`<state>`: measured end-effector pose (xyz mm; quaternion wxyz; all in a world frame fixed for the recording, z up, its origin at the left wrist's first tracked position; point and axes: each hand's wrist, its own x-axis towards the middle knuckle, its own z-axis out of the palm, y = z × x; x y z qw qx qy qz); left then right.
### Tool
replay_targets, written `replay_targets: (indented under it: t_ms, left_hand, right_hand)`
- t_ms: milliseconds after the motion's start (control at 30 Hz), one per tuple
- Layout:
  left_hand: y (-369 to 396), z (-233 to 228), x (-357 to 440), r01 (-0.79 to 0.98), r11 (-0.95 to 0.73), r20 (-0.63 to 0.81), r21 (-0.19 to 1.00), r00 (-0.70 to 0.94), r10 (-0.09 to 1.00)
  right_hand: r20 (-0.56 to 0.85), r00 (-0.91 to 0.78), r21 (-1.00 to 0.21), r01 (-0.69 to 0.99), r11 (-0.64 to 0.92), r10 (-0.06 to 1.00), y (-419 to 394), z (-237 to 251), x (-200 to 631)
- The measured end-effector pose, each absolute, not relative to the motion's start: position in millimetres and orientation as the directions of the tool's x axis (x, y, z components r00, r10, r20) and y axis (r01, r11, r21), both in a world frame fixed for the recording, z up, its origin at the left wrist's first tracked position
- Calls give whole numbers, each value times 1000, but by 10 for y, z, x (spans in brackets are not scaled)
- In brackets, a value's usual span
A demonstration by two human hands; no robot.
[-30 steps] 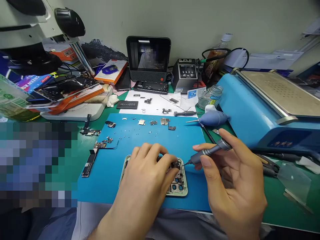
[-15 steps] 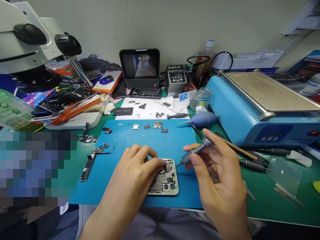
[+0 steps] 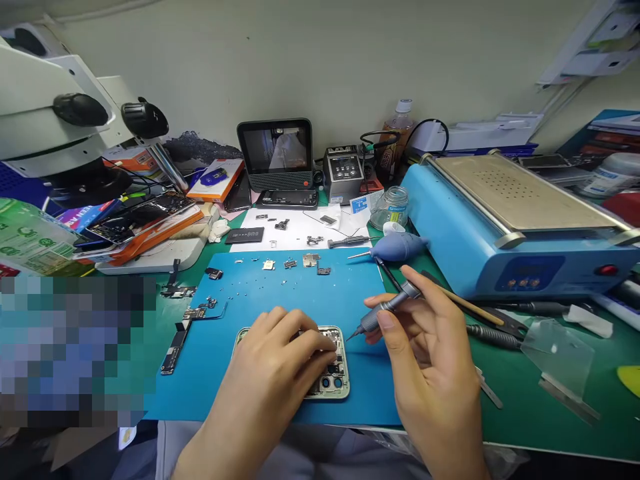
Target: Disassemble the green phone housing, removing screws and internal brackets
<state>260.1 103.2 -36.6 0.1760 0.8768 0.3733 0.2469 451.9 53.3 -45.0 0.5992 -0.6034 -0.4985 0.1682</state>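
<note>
My right hand grips a grey precision screwdriver, the index finger resting on its end cap. Its thin tip hovers just beyond the right edge of an opened phone housing with a pale green frame. Over that housing lies my left hand, thumb and fingers drawn together near the camera rings; whatever is between the fingertips is hidden. The housing rests on a blue mat with tiny screws, metal brackets and a long logic board lying about.
A battery lies on white paper behind the mat. To the right are a blue air blower, a glass jar and a blue heating plate machine. A microscope overhangs the left side. A small display stands behind.
The view has shifted, so the bench sits lower in it. My left fingers have moved over the phone's inside, covering a silver piece seen before. The screwdriver tip stays beside the frame.
</note>
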Motion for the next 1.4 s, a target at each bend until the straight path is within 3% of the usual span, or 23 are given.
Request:
replay_targets:
  t_ms: [300,467,633,700,800,867,933,1033,1200,1400]
  left_hand:
    - [1076,-274,2751,567,-589,239,576,573,784]
    - [1112,-195,2786,587,-573,221,571,562,797]
    - [1296,-218,2708,719,-544,206,433,509,836]
    - [1362,-256,2677,744,-534,205,401,495,844]
    - [1411,-317,2654,740,-544,205,395,506,838]
    - [1417,-355,2645,727,-555,210,405,516,830]
    - [1419,-386,2632,715,-560,218,419,519,826]
    - [1429,-419,2597,696,-567,231,440,522,821]
    - [1440,-424,2522,662,-557,271,502,491,828]
    - [1409,-403,2457,656,-506,268,560,434,860]
  right_hand:
    - [420,423,-883,395,253,803,538,-485,4539]
    - [405,517,-907,332,259,754,570,-425,4528]
    - [458,638,-884,400,241,620,554,-324,4569]
    - [519,541,-799,582,151,662,518,-302,4656]
    - [576,215,-460,883,94,789,459,-309,4807]
    - [565,17,-226,965,135,825,427,-346,4864]
    - [540,-85,-83,985,154,838,400,-396,4867]
    - [520,-101,-23,991,132,848,365,-448,4826]
    - [551,39,-57,998,-8,833,348,-411,4890]
    - [501,70,40,994,-104,862,466,-317,5043]
